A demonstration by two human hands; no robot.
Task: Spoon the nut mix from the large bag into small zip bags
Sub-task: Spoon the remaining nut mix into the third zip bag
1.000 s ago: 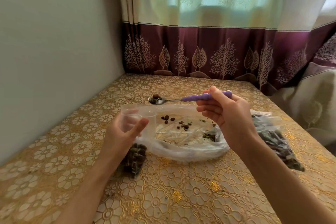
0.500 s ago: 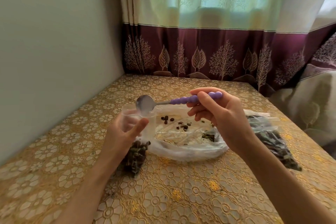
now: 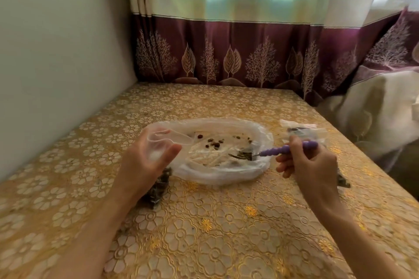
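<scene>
Pinching the purple spoon [image 3: 288,149] by its handle, my right hand [image 3: 310,165] digs the bowl into nut mix [image 3: 243,155] at the large bag's [image 3: 217,172] right side. My left hand [image 3: 147,161] grips a small zip bag [image 3: 158,142], mouth open just left, ready for filling.

large bag [image 3: 217,172] mid-table [image 3: 204,233], small zip bag [image 3: 158,186] left, spoon [image 3: 272,153] inside

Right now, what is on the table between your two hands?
In the head view, the large bag lies open between the left hand and the right hand, a few nuts scattered inside and the spoon dipping into its right side.
</scene>
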